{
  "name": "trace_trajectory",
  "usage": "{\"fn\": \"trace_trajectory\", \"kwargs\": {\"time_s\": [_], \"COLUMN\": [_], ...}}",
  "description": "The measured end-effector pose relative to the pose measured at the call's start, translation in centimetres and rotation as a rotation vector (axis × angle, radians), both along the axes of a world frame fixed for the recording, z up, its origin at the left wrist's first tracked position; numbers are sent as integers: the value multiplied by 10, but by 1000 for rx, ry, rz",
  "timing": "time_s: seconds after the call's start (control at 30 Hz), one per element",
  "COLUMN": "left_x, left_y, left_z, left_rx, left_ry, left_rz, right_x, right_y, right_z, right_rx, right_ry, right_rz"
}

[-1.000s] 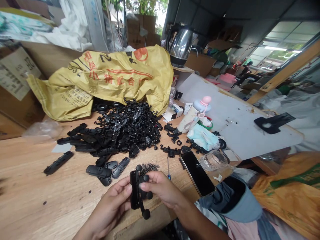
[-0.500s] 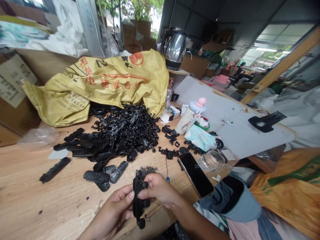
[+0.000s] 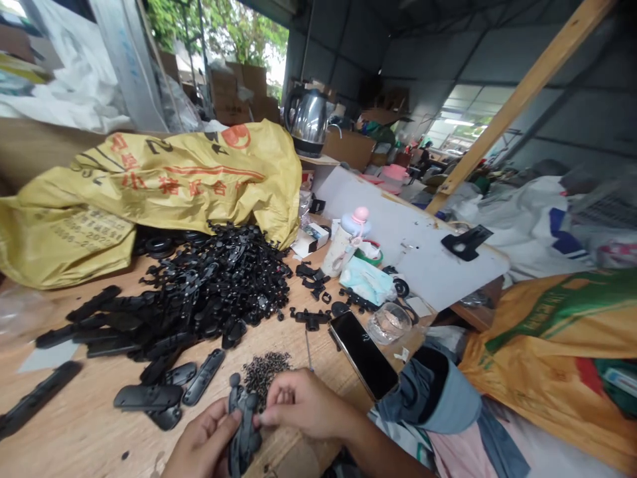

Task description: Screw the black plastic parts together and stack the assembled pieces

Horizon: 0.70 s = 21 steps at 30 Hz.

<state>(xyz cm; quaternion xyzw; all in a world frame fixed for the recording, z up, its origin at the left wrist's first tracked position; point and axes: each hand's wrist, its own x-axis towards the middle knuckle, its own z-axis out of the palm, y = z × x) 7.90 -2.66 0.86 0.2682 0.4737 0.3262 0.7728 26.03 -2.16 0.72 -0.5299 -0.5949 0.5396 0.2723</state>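
A black plastic part with round knobs (image 3: 241, 435) is gripped upright by my left hand (image 3: 205, 439) at the bottom centre. My right hand (image 3: 301, 405) is just right of the part, its thumb and forefinger pinched together near the knobs; anything between them is too small to make out. Behind my hands lies a heap of tiny screws (image 3: 265, 370), with a thin screwdriver (image 3: 308, 350) beside it. A big pile of black parts (image 3: 219, 282) covers the table further back, and flat black pieces (image 3: 148, 397) lie left of my hands.
A yellow sack (image 3: 199, 179) lies behind the pile. On the right are a phone (image 3: 364, 355), a glass bowl (image 3: 389, 323), a blue-white packet (image 3: 368, 279), a bottle (image 3: 341, 249) and a grey cap (image 3: 448, 392). A kettle (image 3: 309, 123) stands at the back.
The view has swung right, so the table things appear further left. My right thumb and forefinger have come off the black part, which has turned in my left hand. More screws show.
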Motion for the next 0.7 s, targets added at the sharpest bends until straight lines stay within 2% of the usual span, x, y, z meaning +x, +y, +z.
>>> {"fn": "trace_trajectory", "kwargs": {"time_s": [0.1, 0.17, 0.27, 0.33, 0.37, 0.43, 0.5, 0.53, 0.6, 0.7], "left_x": [-6, -8, -9, -8, -8, -7, -5, -5, -3, -3], "left_y": [4, 5, 4, 2, 1, -1, -2, -1, -1, -1], "left_z": [-2, -1, 3, 5, 5, 5, 5, 5, 5, 7], "left_rx": [-35, -37, 30, 61, 69, 84, 100, 107, 110, 107], "left_ry": [1, -22, -57, -57, -49, -26, -4, 1, -4, -26], "left_rz": [-1, -21, -57, -60, -55, -56, -73, -84, -101, -115], "right_x": [38, 60, 77, 78, 76, 62, 40, 28, 5, -16], "right_y": [3, 4, 5, 4, 3, -2, -8, -11, -15, -16], "right_z": [5, -1, -17, -23, -22, -13, 1, 8, 18, 20], "right_rx": [374, 555, 697, 794, 835, 859, 767, 689, 551, 483], "right_ry": [-385, -610, -692, -598, -512, -256, 76, 226, 386, 424], "right_rz": [15, 148, 312, 289, 223, -20, -309, -371, -376, -313]}}
